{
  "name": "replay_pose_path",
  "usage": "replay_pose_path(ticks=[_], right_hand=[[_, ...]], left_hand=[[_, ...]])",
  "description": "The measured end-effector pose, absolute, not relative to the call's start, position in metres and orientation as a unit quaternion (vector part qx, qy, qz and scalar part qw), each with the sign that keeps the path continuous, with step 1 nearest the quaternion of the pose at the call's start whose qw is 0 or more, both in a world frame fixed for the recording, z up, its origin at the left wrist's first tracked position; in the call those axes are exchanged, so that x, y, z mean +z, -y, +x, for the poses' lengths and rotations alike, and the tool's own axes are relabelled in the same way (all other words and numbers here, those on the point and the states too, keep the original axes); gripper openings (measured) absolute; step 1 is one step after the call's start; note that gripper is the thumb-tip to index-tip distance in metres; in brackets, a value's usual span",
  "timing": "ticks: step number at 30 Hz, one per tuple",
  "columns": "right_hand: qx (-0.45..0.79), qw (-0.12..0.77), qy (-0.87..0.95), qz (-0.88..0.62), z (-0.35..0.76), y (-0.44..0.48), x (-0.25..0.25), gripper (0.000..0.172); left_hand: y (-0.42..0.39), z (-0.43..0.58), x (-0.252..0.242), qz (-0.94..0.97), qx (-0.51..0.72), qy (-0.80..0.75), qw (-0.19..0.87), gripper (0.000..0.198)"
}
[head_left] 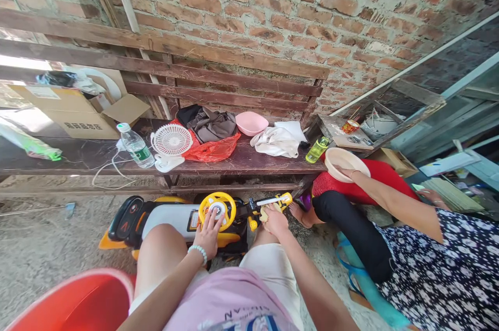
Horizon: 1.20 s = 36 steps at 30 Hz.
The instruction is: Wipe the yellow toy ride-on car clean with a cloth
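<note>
A yellow-and-black ride-on toy vehicle [167, 219] with a grey seat stands on the floor in front of my knees. My left hand [210, 235], wearing a beaded bracelet, lies on its yellow steering wheel [234, 212] with the fingers stretched out over the hub. Bunched in my right hand [277, 224] is a pale yellow cloth [265, 213], held against the vehicle's front arm [286, 198]. Part of the cloth is hidden under the fingers.
Behind the toy runs a dark wooden bench [218, 167] with a water bottle [134, 146], a white fan [171, 140] and a pink bowl [251, 123]. A red tub [78, 302] stands at my left. At right, another person reaches into a cream basin [331, 157].
</note>
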State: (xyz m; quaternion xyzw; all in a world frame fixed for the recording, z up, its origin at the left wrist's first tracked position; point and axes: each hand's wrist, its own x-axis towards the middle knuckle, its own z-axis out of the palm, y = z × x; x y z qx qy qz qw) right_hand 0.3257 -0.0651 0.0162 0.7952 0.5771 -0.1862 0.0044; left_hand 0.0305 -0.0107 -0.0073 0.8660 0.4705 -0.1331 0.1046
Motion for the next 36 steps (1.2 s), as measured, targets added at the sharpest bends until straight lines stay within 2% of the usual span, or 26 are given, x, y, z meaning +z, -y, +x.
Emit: replay_pose_path(ticks=[6, 11, 14, 16, 18, 21, 28, 36], right_hand=[[-0.245, -0.065, -0.539, 0.803, 0.338, 0.060, 0.037, 0.050], [-0.160, -0.137, -0.517, 0.829, 0.374, 0.031, 0.068, 0.053], [-0.166, -0.045, -0.521, 0.836, 0.378, 0.012, 0.071, 0.052], [-0.203, 0.042, -0.517, 0.830, 0.376, 0.004, 0.066, 0.044], [-0.231, 0.088, -0.507, 0.826, 0.373, -0.003, 0.059, 0.031], [-0.245, 0.112, -0.502, 0.822, 0.369, -0.010, 0.055, 0.022], [-0.254, 0.130, -0.531, 0.798, 0.334, -0.029, 0.056, 0.025], [-0.270, 0.120, -0.543, 0.786, 0.343, -0.024, 0.055, 0.022]], left_hand=[[0.010, 0.031, -0.003, 0.867, -0.145, -0.467, 0.097, 0.101], [0.010, 0.030, -0.007, 0.868, -0.137, -0.467, 0.100, 0.103], [0.010, 0.030, -0.011, 0.868, -0.134, -0.468, 0.099, 0.103], [0.010, 0.029, -0.012, 0.868, -0.130, -0.468, 0.103, 0.104], [0.010, 0.029, -0.012, 0.868, -0.127, -0.468, 0.108, 0.106], [0.010, 0.030, -0.013, 0.869, -0.125, -0.467, 0.104, 0.106], [0.011, 0.030, -0.013, 0.870, -0.128, -0.467, 0.092, 0.100], [0.010, 0.029, -0.011, 0.868, -0.134, -0.465, 0.107, 0.106]])
